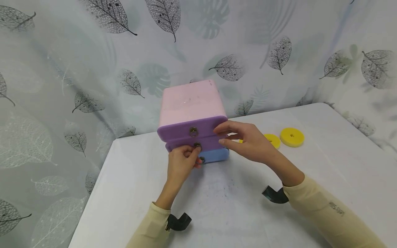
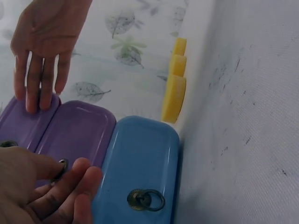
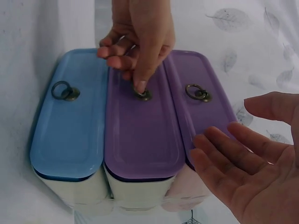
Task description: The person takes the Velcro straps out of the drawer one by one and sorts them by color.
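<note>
A small pink drawer cabinet [image 1: 193, 101] stands on the table with a purple top drawer [image 1: 173, 132], a purple middle drawer [image 1: 214, 142] and a blue bottom drawer [image 1: 217, 155]. Each drawer front carries a brass ring pull. My left hand [image 1: 180, 166] pinches the middle drawer's ring pull [image 3: 144, 95] between thumb and finger. Fingers extended, my right hand [image 1: 251, 142] is at the right end of the top drawer; the left wrist view shows its fingertips against that front. Both purple fronts and the blue one look nearly flush in the right wrist view.
Several yellow discs, one a thick round disc [image 1: 292, 137], lie right of the cabinet on the white table [image 1: 328, 165]. Leaf-printed cloth [image 1: 263, 20] hangs behind the table. Black curved pieces [image 1: 180, 222] sit at both wrists.
</note>
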Tool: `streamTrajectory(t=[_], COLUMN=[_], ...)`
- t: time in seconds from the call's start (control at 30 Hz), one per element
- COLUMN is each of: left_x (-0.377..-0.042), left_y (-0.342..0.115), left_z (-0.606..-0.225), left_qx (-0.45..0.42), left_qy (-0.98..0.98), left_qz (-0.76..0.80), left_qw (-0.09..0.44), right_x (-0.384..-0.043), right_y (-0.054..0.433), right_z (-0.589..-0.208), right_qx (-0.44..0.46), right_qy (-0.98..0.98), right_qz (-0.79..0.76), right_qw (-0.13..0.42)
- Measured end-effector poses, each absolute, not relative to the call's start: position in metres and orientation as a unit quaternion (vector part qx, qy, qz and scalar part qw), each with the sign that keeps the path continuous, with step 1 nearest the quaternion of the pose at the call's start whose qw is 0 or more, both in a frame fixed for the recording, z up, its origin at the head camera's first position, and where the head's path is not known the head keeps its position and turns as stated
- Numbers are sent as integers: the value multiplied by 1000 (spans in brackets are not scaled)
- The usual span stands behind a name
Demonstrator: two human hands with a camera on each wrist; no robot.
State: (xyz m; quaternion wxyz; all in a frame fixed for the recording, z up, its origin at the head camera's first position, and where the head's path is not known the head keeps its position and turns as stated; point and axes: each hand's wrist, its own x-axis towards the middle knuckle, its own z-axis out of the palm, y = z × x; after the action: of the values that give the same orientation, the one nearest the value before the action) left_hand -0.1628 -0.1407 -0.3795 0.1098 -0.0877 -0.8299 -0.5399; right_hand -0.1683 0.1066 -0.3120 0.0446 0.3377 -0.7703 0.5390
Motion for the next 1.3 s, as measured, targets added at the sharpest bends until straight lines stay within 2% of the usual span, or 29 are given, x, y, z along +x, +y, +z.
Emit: streamTrajectory(t=[0.27,0.87,1.1,1.3], left_x=[-156,-116,-102,-94], left_y=[-140,-139,-138,-138], left_z=[-375,-372,-373,-374], left_qx=[-94,-107,-107,-102], left_qy=[-853,-877,-879,-876], left_qz=[-498,-450,-447,-452], left_qw=[125,131,127,131], right_x=[-171,-172,-172,-182], right_y=[105,104,99,94], right_z=[-312,-313,-311,-304], right_qx=[344,345,373,431], right_qy=[-776,-790,-810,-830], right_qz=[526,503,451,355], right_qw=[55,57,38,12])
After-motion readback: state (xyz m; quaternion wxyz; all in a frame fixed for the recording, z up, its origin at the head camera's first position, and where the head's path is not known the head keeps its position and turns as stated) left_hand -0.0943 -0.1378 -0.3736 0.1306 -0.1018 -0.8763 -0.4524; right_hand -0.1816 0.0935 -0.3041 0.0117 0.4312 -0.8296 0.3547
